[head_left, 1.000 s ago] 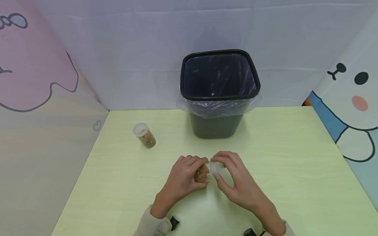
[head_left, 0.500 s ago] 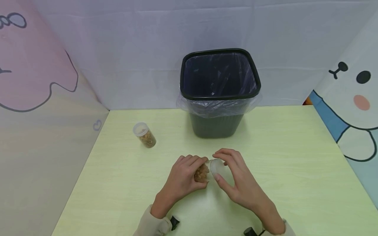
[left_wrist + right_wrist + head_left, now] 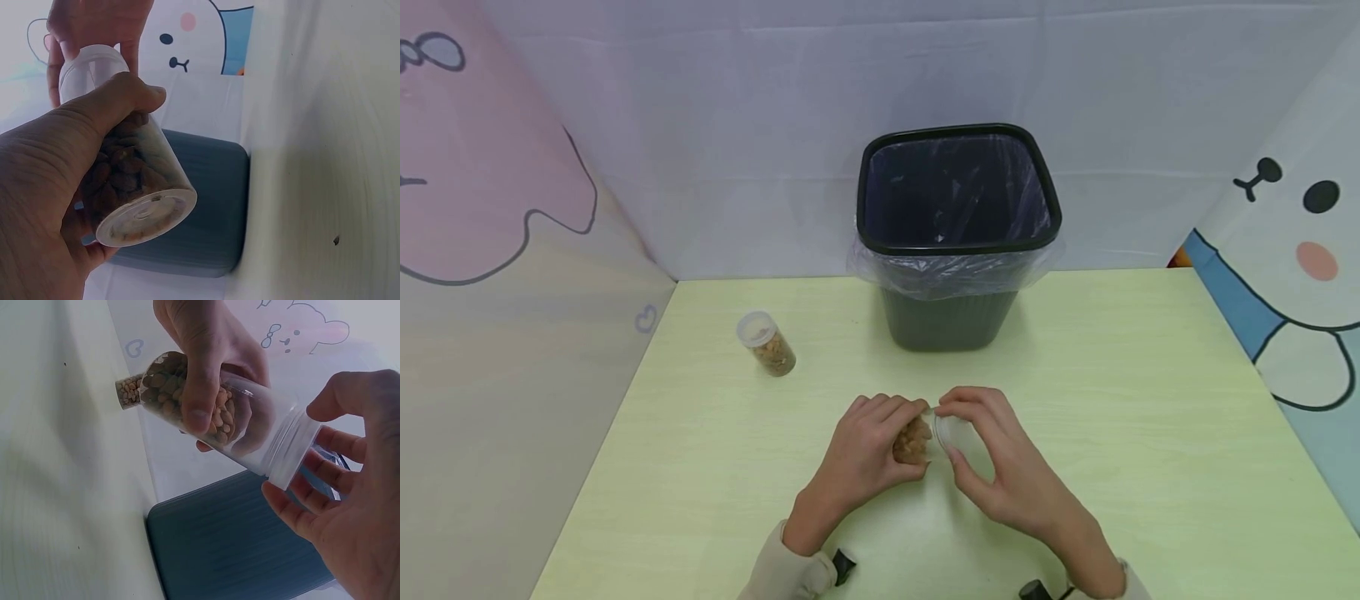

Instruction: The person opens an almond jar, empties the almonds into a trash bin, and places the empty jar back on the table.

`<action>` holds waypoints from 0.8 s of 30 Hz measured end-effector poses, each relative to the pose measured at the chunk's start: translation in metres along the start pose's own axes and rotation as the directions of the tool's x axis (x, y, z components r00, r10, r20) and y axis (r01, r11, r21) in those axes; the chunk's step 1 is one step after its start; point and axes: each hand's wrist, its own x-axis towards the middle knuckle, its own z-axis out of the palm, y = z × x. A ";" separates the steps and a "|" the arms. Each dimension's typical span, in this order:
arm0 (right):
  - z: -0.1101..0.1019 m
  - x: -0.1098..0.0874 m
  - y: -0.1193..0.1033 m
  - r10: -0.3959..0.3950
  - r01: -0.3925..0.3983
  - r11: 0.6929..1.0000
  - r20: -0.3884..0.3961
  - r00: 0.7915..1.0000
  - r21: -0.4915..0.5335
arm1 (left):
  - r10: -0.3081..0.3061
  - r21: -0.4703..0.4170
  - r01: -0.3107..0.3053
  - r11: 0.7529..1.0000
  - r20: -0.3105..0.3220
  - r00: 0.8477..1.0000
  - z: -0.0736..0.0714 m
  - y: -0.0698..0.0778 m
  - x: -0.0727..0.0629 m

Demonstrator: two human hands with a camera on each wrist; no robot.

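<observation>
The left hand point(image 3: 868, 446) grips the body of a clear jar point(image 3: 912, 442), thumb on the near side and fingers curled round the far side. The jar is held tilted well over in front of the person, base toward the left and capped end toward the right; it appears raised above the tabletop point(image 3: 1150, 417). Brown, nut-like pieces point(image 3: 128, 165) fill the base end, and the part near the mouth is bare. The right hand point(image 3: 1007, 467) holds the translucent lid point(image 3: 292, 453) at its edge, with the thumb on one side and the fingers point(image 3: 290, 515) on the other. The lid is in line with the mouth; how far it is threaded cannot be told. The step in hand is judged to be working the lid, but the direction of turn, on or off, is not evident. The next move calls for a steady left grip as reaction hold, while the right wrist rotates the lid about the jar's axis without squeezing it out of line. If the lid is to come free, hold the mouth higher than the base to prevent spillage. A second capped jar point(image 3: 775, 354) stands farther back at left; a lined bin point(image 3: 947, 321) stands at the rear.
</observation>
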 end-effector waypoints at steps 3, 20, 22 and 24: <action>0.000 0.001 -0.001 -0.048 0.048 0.999 -0.004 0.999 0.007 | 0.005 0.002 -0.005 1.000 -0.009 1.000 0.001 0.000 0.000; 0.000 0.000 0.001 0.022 -0.022 1.000 -0.038 0.999 0.002 | 0.001 -0.007 -0.001 1.000 0.001 1.000 0.000 0.000 0.000; 0.000 0.000 0.001 0.002 -0.002 1.000 -0.032 0.999 0.011 | 0.000 -0.005 0.000 1.000 0.002 1.000 -0.001 0.000 0.000; 0.000 0.000 0.001 -0.012 0.012 1.000 -0.026 1.000 0.014 | 0.002 -0.003 -0.002 1.000 -0.001 1.000 -0.001 0.000 0.000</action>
